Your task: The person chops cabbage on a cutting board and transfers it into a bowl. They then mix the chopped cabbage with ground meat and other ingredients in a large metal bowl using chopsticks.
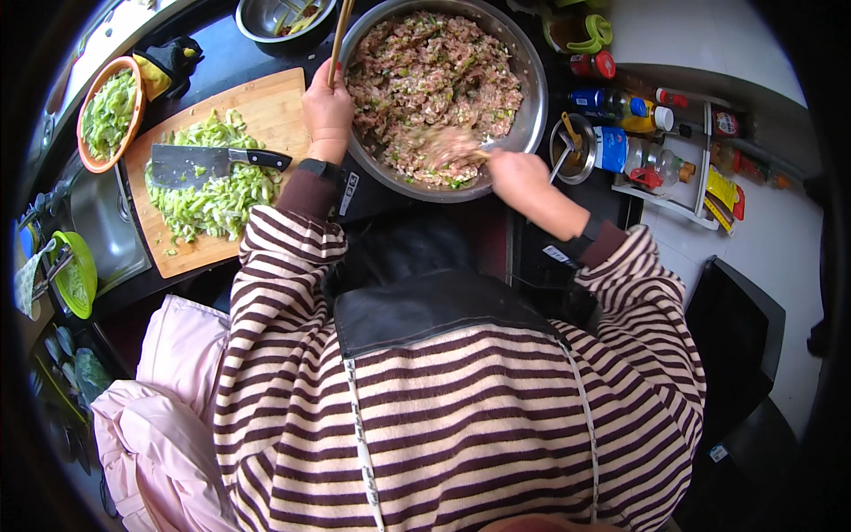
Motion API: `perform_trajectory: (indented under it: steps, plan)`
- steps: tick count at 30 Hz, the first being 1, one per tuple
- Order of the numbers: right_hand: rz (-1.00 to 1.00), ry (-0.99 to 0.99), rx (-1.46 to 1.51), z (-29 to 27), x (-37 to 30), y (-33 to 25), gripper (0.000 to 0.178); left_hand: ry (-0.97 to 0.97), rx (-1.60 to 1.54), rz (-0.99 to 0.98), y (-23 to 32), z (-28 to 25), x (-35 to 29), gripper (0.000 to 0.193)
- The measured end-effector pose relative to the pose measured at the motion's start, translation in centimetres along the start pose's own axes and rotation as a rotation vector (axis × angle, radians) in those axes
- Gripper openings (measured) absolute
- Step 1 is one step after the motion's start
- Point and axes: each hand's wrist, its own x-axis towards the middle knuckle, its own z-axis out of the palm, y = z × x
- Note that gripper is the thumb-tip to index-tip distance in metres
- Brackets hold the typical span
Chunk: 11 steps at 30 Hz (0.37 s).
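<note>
A wide steel mixing bowl (534,133) holds minced meat (434,89) flecked with chopped greens. My left hand (328,111) is at the bowl's left rim, closed around a pair of wooden chopsticks (340,40) that point away from me. At the bowl's near right side, my right hand (523,182) grips a thin wooden utensil (481,153). Its working end is smeared by motion in the meat, so its kind is unclear. Left of the bowl, a cleaver (188,166) with a black handle lies on chopped pale-green vegetable (208,208) on a wooden cutting board (279,102).
An orange-rimmed bowl (140,111) of greens stands far left, above a sink (111,217) and green basket (75,279). A small steel bowl (257,31) sits at the back. To the right are a metal cup (581,164), several bottles (612,146) and a white rack (660,202).
</note>
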Motion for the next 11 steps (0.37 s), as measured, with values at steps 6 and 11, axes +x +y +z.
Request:
perform_trajectory:
  steps: [6,11]
  plan:
    - [-0.034,0.225,0.023,-4.1,10.4,-0.5,0.015,-0.001,0.059,0.003,0.1,-0.1,-0.2,0.021]
    - [0.123,0.148,-0.03,-5.9,11.9,6.2,0.021,-0.015,0.063,0.007,0.4,-0.3,-0.2,0.022]
